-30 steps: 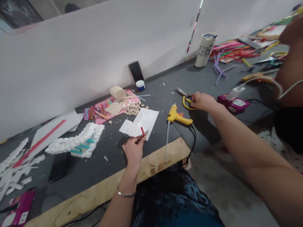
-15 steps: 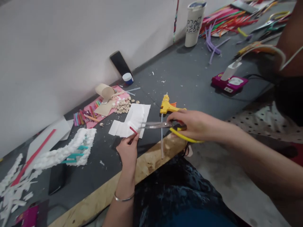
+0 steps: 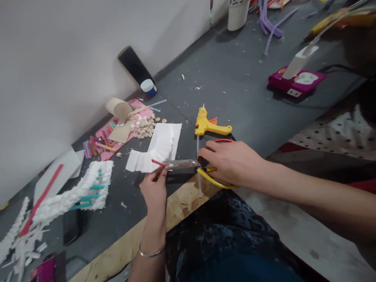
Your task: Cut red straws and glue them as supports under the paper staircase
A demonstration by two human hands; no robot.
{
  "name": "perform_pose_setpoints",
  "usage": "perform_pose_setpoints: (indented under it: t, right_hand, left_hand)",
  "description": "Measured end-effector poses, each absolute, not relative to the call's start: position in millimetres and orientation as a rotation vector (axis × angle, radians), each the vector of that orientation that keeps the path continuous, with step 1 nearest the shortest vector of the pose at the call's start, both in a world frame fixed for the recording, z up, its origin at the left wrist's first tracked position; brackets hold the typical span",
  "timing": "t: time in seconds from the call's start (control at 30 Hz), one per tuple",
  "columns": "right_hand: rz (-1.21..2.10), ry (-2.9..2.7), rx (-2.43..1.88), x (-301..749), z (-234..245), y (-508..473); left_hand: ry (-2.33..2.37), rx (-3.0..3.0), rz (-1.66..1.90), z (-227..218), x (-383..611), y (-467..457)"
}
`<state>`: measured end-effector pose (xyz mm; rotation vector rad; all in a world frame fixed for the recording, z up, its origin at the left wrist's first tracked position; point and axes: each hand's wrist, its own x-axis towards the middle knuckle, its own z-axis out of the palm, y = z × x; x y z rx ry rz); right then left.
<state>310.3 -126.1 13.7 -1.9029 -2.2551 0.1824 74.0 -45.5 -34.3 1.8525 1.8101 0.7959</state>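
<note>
Between its thumb and fingers my left hand [image 3: 154, 190] pinches a short thin red strip [image 3: 158, 162]. My right hand [image 3: 232, 161] grips a pair of scissors [image 3: 183, 164] by yellow and dark handles. Their blades point left and meet the strip close to my left fingertips; whether they cut into it I cannot tell. Below the blades lie overlapping white paper pieces [image 3: 164, 139] on the dark table. Just beyond my right hand lies a yellow hot glue gun [image 3: 207, 124] with a clear glue stick [image 3: 199, 184] reaching over the table edge.
Left are a white fluffy piece with teal sticks [image 3: 101, 186] and a long red strip [image 3: 44, 199]. Behind lie small beige pieces [image 3: 143, 127], a cardboard tube [image 3: 119, 109] and a phone [image 3: 135, 65] against the wall. A purple power socket [image 3: 296, 82] stands right, near another person.
The scissors have moved left, bringing their blades to the red strip at my left fingertips. The view has shifted closer and downward, so the cup is now partly cut off.
</note>
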Motion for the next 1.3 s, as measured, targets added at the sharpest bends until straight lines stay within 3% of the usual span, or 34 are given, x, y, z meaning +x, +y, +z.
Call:
perform_pose_setpoints:
  t: [1.3]
  right_hand:
    - [0.278, -2.323, -1.917, 309, 25, -123]
  left_hand:
    - [1.760, 1.757, 0.870, -35, 76, -48]
